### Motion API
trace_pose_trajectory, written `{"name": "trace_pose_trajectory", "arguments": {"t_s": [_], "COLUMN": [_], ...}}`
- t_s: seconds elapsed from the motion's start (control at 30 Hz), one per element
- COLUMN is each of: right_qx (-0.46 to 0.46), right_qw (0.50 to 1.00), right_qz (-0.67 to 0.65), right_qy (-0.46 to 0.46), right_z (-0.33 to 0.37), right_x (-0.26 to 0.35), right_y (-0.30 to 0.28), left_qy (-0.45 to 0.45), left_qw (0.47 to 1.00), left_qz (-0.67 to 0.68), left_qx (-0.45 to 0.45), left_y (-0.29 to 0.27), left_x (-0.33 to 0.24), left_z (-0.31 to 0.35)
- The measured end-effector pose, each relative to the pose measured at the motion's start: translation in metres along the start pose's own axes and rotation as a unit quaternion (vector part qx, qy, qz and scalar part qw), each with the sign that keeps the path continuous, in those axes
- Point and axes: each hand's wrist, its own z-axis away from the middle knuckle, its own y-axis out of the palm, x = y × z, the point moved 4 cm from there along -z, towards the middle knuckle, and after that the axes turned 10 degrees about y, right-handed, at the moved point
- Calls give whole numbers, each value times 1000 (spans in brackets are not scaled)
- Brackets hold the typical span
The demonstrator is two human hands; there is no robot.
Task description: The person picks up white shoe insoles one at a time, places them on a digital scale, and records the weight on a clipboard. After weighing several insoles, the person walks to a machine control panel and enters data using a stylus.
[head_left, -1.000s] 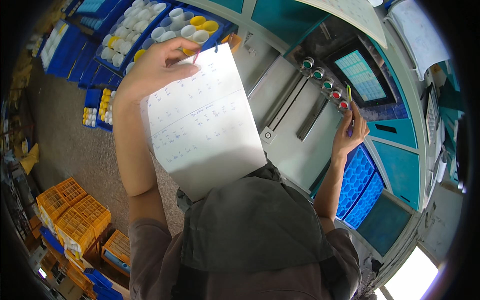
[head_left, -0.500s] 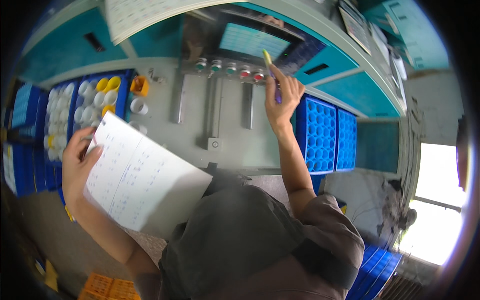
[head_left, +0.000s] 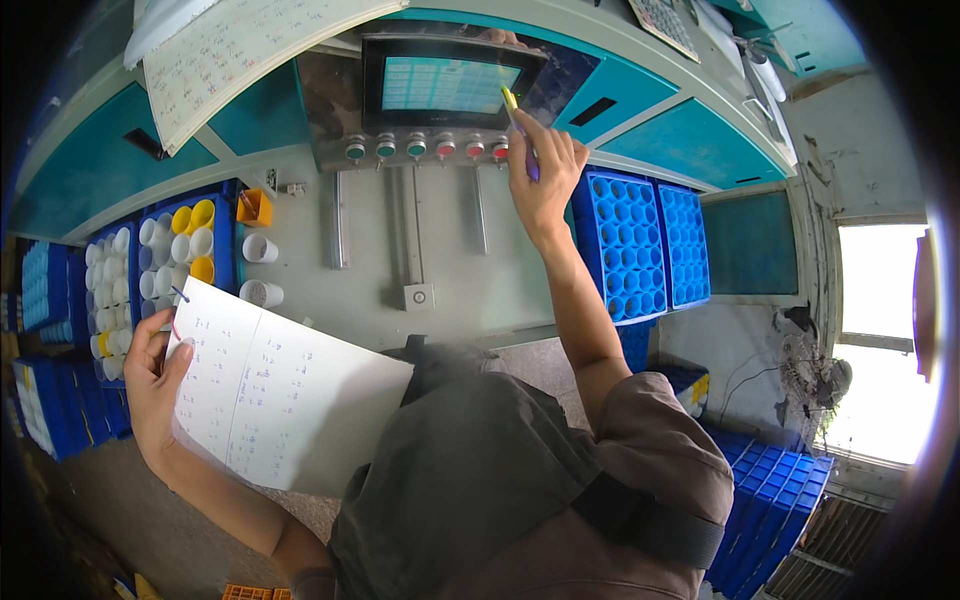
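While I stand at the grey bench [head_left: 440, 270], big sheet of paper [head_left: 270, 395] sits near-left: light, floppy, creases easily, best pinched at its left edge. My left hand [head_left: 155, 385] does that, thumb on top, arm bent low. Right hand [head_left: 540, 180] reaches far, arm stretched, grip closed around a slim stiff pen [head_left: 518, 125], its tip at the touchscreen [head_left: 445, 85].
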Motion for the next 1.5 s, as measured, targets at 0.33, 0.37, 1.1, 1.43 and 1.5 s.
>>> {"name": "trace_pose_trajectory", "arguments": {"t_s": [0.33,0.37,1.1,1.43,1.5], "right_qx": [17,23,41,35,35], "right_qw": [998,998,998,999,999], "right_qz": [-37,-34,-3,-15,-11], "right_qy": [-54,-48,-40,-32,-29], "right_z": [-15,-12,18,9,7], "right_x": [18,16,-5,5,6], "right_y": [9,8,2,4,6], "left_qy": [-7,-6,-25,-13,-18], "left_qw": [1000,1000,999,1000,999], "left_qz": [-3,-2,8,-5,-30], "left_qx": [13,19,38,2,0], "left_y": [0,0,-7,-3,-3], "left_x": [0,2,14,0,-1], "left_z": [0,0,0,4,5]}}
